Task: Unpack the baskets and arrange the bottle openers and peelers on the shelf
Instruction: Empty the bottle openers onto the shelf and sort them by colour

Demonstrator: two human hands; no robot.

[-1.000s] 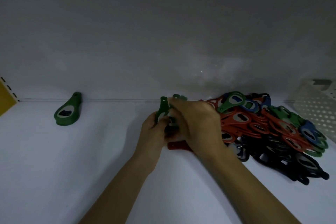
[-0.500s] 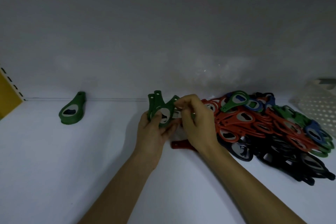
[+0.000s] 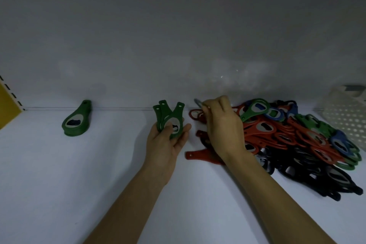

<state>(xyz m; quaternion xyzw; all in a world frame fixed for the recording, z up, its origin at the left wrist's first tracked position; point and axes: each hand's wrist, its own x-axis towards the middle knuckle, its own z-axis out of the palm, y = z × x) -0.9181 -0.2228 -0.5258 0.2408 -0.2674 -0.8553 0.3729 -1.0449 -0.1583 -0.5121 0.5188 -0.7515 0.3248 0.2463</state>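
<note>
Green openers (image 3: pixel 171 123), mid-frame: light, stiff, likely slick; left hand (image 3: pixel 165 144) grips their heads, right hand (image 3: pixel 222 127) pinches a greyish piece (image 3: pixel 198 103).

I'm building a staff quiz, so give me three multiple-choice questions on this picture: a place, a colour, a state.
1. Where is the basket? A far right; B far left; C centre.
2. What colour are the openers in the left hand? A red; B green; C blue.
3. The green stack at left is: A lying on the shelf, untouched; B held; C in the basket.
Answers: A, it stands at the right edge; B, all in that hand are green; A, no hand is near it.
</note>
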